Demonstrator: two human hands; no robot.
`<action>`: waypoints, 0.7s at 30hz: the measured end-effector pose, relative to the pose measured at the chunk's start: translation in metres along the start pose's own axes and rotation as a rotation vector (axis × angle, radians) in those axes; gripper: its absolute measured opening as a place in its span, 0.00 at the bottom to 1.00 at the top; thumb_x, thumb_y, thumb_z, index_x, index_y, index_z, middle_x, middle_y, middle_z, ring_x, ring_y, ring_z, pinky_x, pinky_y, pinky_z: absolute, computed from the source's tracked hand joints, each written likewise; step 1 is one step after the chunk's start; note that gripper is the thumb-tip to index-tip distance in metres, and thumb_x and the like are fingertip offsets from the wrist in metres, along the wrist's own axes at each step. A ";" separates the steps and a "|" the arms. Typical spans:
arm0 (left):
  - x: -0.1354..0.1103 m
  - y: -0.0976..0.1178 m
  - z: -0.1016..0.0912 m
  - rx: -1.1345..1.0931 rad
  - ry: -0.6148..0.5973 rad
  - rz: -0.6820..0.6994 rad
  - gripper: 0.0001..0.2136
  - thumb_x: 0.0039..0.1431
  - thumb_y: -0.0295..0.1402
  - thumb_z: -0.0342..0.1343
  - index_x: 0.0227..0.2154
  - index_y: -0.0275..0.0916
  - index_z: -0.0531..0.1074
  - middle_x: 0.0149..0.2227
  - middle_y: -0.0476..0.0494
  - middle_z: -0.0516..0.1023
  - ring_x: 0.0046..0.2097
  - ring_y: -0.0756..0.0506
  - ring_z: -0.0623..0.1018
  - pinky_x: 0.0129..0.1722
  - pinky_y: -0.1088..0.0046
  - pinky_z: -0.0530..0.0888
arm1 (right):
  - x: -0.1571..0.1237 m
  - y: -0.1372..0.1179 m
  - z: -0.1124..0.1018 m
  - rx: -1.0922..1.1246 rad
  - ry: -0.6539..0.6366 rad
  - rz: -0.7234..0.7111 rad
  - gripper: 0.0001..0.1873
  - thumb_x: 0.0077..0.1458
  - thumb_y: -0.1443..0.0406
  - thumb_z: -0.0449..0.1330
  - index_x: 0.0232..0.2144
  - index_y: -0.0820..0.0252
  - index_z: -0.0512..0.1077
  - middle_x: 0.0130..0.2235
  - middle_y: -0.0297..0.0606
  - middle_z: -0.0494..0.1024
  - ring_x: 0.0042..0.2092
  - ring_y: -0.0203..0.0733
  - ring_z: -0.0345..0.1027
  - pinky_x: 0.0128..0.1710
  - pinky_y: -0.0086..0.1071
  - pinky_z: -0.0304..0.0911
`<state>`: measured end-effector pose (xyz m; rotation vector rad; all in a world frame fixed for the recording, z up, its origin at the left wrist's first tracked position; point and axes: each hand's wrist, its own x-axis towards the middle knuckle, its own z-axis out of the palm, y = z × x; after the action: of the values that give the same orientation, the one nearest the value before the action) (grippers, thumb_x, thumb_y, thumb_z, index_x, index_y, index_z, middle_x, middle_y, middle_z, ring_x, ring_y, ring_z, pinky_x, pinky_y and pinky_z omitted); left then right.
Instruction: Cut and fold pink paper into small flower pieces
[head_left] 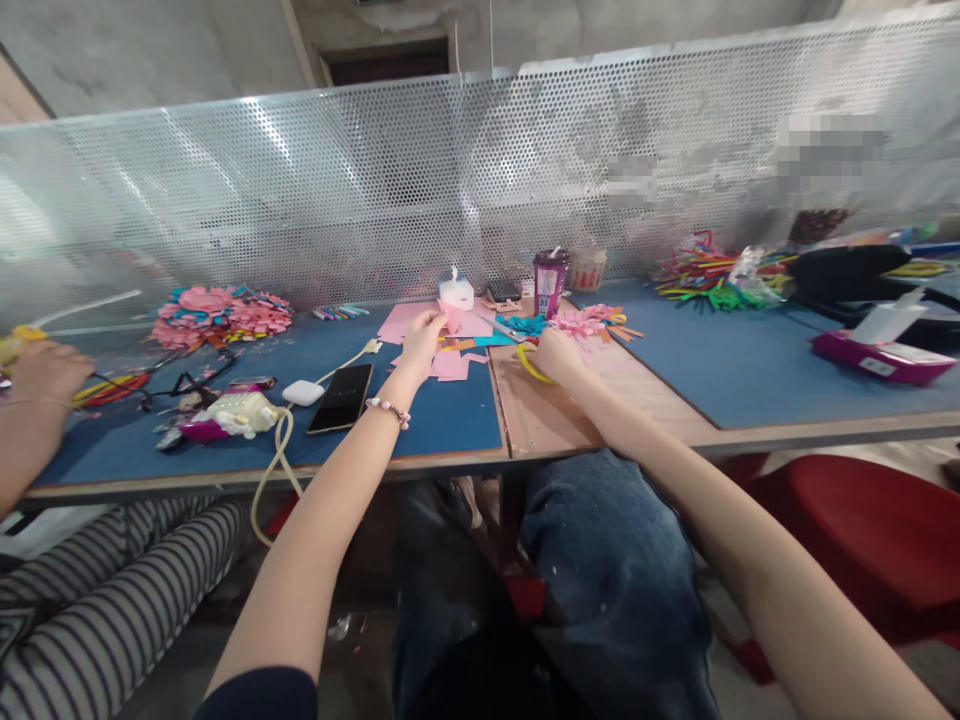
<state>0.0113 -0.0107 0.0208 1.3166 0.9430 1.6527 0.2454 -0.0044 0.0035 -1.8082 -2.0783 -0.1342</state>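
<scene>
My left hand [422,335] is closed, pinching a small piece of pink paper [453,316] above the blue mat. Loose pink paper sheets [450,363] lie just under it. My right hand [556,354] is closed round yellow-handled scissors [527,364], resting on the bare wooden strip of the table [540,420]. Beyond it lie teal paper scraps [525,325] and a pink paper flower [589,320].
A black phone [341,397], white earbud case [302,393] and cable lie at left. Another person's hand [41,375] and striped trousers sit far left. Paper flowers [221,315], a purple cup [550,283], coloured strips [705,270] and a perforated metal screen stand behind.
</scene>
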 end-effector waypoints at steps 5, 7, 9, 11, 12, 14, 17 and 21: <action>-0.002 0.000 0.001 0.059 0.023 0.006 0.08 0.53 0.36 0.56 0.26 0.36 0.69 0.28 0.44 0.76 0.32 0.48 0.77 0.29 0.74 0.75 | -0.004 0.004 -0.003 -0.127 -0.082 -0.004 0.21 0.58 0.60 0.53 0.40 0.73 0.77 0.42 0.62 0.77 0.49 0.60 0.69 0.47 0.41 0.60; -0.002 -0.001 0.001 0.099 0.030 0.041 0.08 0.53 0.37 0.56 0.26 0.37 0.68 0.28 0.45 0.75 0.32 0.48 0.77 0.30 0.74 0.74 | -0.007 0.001 -0.008 -0.157 -0.078 0.011 0.21 0.57 0.60 0.53 0.40 0.72 0.77 0.44 0.62 0.76 0.51 0.63 0.66 0.47 0.45 0.60; -0.003 -0.003 0.000 0.145 0.026 0.063 0.08 0.53 0.37 0.55 0.26 0.37 0.69 0.29 0.45 0.75 0.32 0.49 0.76 0.30 0.75 0.74 | -0.010 -0.004 -0.012 -0.171 -0.010 -0.015 0.20 0.58 0.61 0.52 0.41 0.72 0.77 0.45 0.63 0.75 0.53 0.66 0.62 0.49 0.50 0.58; -0.003 -0.004 -0.001 0.187 0.010 0.069 0.09 0.54 0.38 0.54 0.26 0.37 0.69 0.30 0.44 0.75 0.32 0.49 0.75 0.29 0.75 0.73 | -0.010 -0.012 -0.015 -0.173 0.053 -0.137 0.19 0.59 0.65 0.50 0.43 0.72 0.76 0.48 0.62 0.74 0.55 0.65 0.60 0.51 0.52 0.54; -0.004 -0.005 -0.001 0.204 0.000 0.069 0.09 0.54 0.38 0.54 0.26 0.37 0.68 0.30 0.44 0.75 0.32 0.49 0.75 0.29 0.75 0.73 | -0.009 -0.017 -0.014 -0.166 0.055 -0.212 0.19 0.60 0.66 0.49 0.45 0.70 0.75 0.49 0.60 0.73 0.55 0.62 0.59 0.52 0.50 0.54; -0.004 -0.007 0.000 0.235 -0.012 0.068 0.09 0.54 0.37 0.54 0.26 0.37 0.69 0.29 0.45 0.74 0.32 0.49 0.75 0.29 0.75 0.73 | -0.004 -0.027 -0.011 -0.145 0.014 -0.356 0.20 0.59 0.69 0.50 0.51 0.63 0.72 0.54 0.51 0.72 0.55 0.54 0.60 0.52 0.42 0.56; -0.005 -0.010 0.000 0.284 -0.011 0.081 0.08 0.54 0.37 0.54 0.27 0.37 0.69 0.28 0.46 0.73 0.31 0.49 0.74 0.29 0.76 0.72 | 0.009 -0.040 -0.003 -0.130 -0.062 -0.626 0.27 0.58 0.72 0.50 0.59 0.60 0.64 0.60 0.47 0.66 0.57 0.51 0.58 0.52 0.40 0.56; -0.002 -0.015 -0.001 0.324 -0.018 0.104 0.09 0.55 0.37 0.53 0.26 0.37 0.69 0.27 0.47 0.72 0.29 0.50 0.74 0.29 0.76 0.72 | 0.021 -0.049 0.003 -0.218 -0.108 -0.780 0.24 0.57 0.73 0.52 0.54 0.55 0.70 0.57 0.46 0.69 0.58 0.52 0.57 0.52 0.43 0.54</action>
<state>0.0125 -0.0072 0.0063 1.6163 1.1856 1.6089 0.1948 0.0083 0.0164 -1.0144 -2.8265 -0.4893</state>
